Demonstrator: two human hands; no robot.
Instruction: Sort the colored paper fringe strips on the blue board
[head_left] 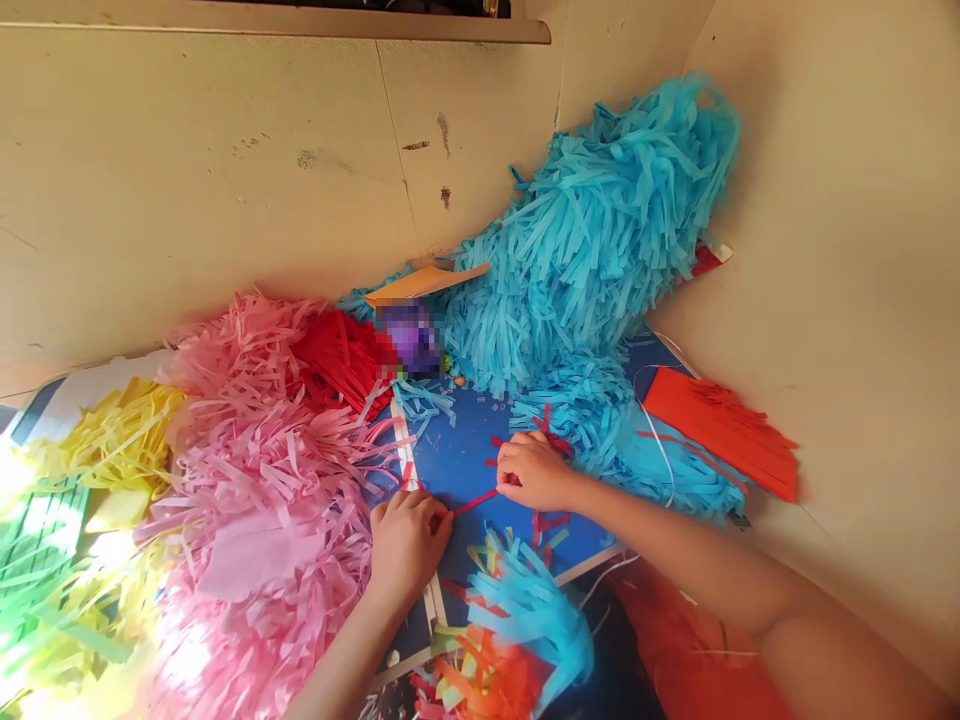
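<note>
A thin red paper strip point(476, 501) stretches between my two hands above a blue tabletop point(469, 430). My left hand point(409, 540) is closed on its left end, with fingers curled. My right hand point(536, 472) pinches the other end, a little farther away and to the right. Red fringe ends stick out past the fingers of both hands. Close below them lies a blue, orange and yellow tissue-paper fringe point(525, 610), partly over my lap. Just left of my left hand is a heap of pink paper fringe point(277, 500).
A large pile of light blue fringe point(592, 220) leans into the wall corner. Orange-red fringed paper point(720, 430) lies at right, near a white string point(660, 450). Red fringe point(341, 360), yellow fringe point(124, 435) and green fringe point(45, 540) are at left. A shelf edge point(300, 20) juts out above.
</note>
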